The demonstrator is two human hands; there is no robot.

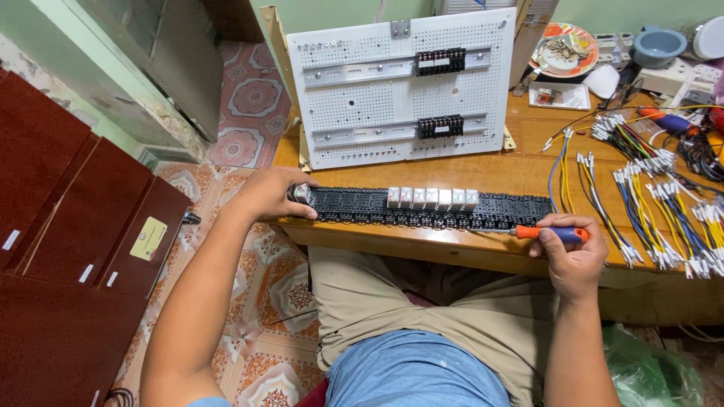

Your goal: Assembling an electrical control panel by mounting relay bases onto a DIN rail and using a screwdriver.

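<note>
Black relay sockets (422, 209) form a long row along the wooden table's (520, 169) front edge. The left hand (273, 193) clamps the row's left end, steadying it; the right hand (571, 249) closes around an orange-and-blue screwdriver (549, 234), tip at the sockets.

— What sort of place is this?

— A small home workshop for electrical wiring. A wooden table (520, 169) carries a white perforated mounting panel (400, 90) with metal rails, a long row of black relay sockets (430, 207) and bundles of coloured wires (648, 196) on the right.

— And why home?

— Patterned floor tiles (253, 102), dark red cabinets (68, 203) on the left, a plate (564, 49) and bowl (658, 45) at the far edge.
</note>
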